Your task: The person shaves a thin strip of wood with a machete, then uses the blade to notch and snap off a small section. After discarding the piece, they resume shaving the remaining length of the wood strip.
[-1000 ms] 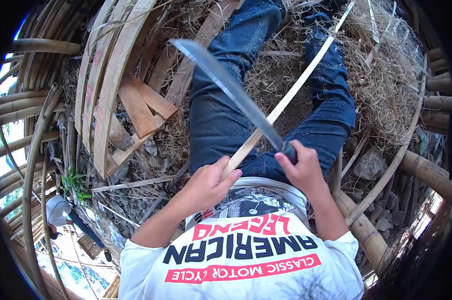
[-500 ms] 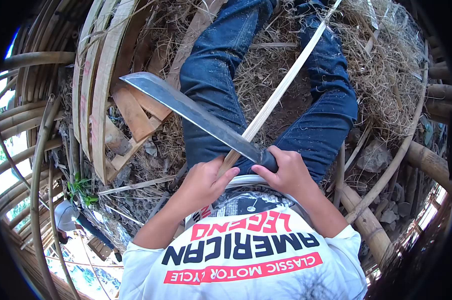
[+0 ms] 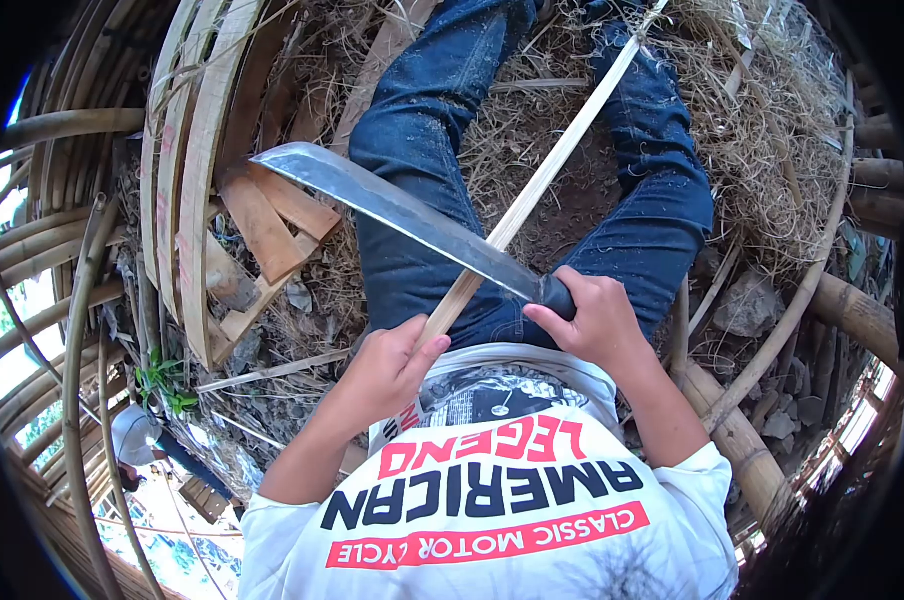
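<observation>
My left hand (image 3: 390, 362) is closed around the near end of a long pale bamboo strip (image 3: 542, 185). The strip slants up and away between my legs to the top of the view. In my right hand (image 3: 597, 318) is the dark handle of a machete (image 3: 392, 215). Its broad blade points to the upper left over my thigh and crosses on top of the strip, its edge toward me. Blade and strip appear to touch just ahead of my left hand. My fingers partly hide the handle and the strip's end.
Long wooden planks (image 3: 210, 150) and short wood offcuts (image 3: 262, 225) lie to my left. A heap of shavings (image 3: 772, 130) is at the upper right. Bamboo poles (image 3: 737, 450) and a rock (image 3: 749, 305) are to my right. Another person (image 3: 137, 440) is at the lower left.
My right hand has moved slightly away from my body and to the right with the machete. My left hand and its end of the strip have shifted a little left.
</observation>
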### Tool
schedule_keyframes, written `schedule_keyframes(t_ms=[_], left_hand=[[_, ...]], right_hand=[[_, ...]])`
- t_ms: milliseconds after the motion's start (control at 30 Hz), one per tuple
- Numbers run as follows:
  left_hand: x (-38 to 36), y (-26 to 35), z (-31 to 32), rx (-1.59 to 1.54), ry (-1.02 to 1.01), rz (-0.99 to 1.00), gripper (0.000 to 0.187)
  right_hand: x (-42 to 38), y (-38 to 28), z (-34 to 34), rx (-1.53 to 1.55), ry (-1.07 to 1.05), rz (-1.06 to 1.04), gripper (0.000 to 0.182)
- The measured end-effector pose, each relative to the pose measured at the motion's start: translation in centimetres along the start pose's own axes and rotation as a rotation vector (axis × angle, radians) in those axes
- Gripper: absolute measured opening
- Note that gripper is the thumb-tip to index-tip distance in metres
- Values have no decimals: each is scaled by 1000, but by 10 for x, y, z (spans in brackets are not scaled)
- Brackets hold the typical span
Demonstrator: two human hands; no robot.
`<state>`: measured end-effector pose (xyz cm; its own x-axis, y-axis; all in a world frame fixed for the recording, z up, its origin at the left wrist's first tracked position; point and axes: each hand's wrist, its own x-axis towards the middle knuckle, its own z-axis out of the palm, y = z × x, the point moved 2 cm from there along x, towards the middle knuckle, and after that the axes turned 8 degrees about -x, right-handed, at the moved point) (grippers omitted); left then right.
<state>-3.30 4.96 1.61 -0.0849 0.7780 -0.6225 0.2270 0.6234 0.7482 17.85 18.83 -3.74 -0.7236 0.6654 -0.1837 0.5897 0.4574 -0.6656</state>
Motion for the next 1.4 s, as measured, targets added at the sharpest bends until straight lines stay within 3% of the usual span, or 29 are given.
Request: schedule_keyframes(t_ms=[267,800,900,1200,1300,1400], left_hand=[[-16,-4,-9,-29,-31,-66,25],[-31,-20,-30,-130,-56,-115,28],[-35,-16,-40,-116,-44,-207,28],[-41,-18,-56,-82,-25,-172,26],[-50,-27,-73,-111,-8,-246,24],[-46,-25,-67,-69,-23,-173,24]], right_hand=[[-2,-7,1,-84,-16,-42,51],[-1,-15,5,-121,-25,-83,50],[-1,-9,3,-130,10,-81,49],[-1,1,-1,-156,-27,-33,48],[1,23,-10,-146,-11,126,45],[0,30,-11,-230,34,48,44]])
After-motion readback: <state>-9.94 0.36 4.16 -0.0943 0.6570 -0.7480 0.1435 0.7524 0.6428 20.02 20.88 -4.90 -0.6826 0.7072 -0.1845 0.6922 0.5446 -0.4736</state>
